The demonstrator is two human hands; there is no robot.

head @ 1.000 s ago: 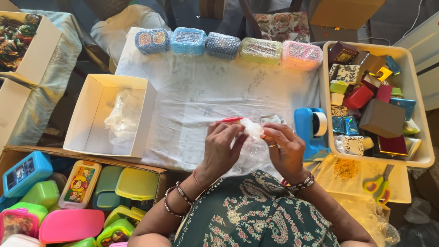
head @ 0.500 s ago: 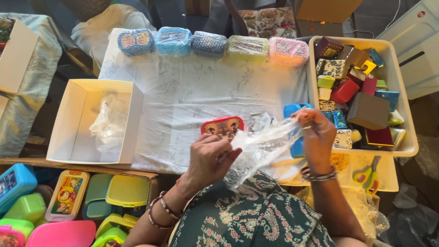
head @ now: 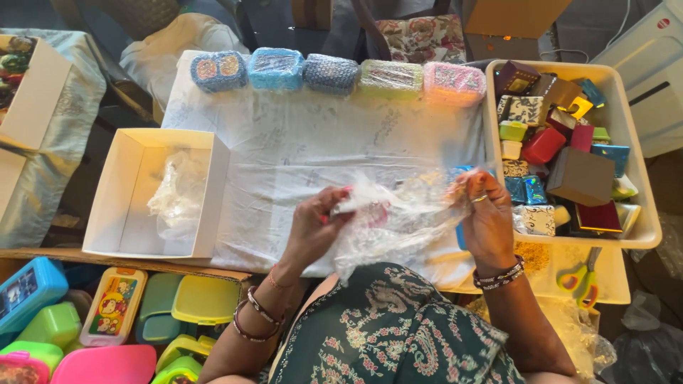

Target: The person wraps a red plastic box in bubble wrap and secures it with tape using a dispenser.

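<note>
A crinkly clear plastic wrap sheet [head: 398, 220] is pinched taut between the left hand [head: 313, 227] and right hand [head: 487, 213]. Pulled harder, it could probably get torn, tbh.

Clear film [head: 398, 224] over a white cloth [head: 299, 149]; wrapped boxes in blue, green, pink [head: 454, 82]; a cream tray [head: 633, 142]; a paisley green dress [head: 398, 334].

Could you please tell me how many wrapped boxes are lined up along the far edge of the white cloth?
5, in a row from left to right: dark blue, light blue, grey-blue, green and pink. None appears hidden.
</note>
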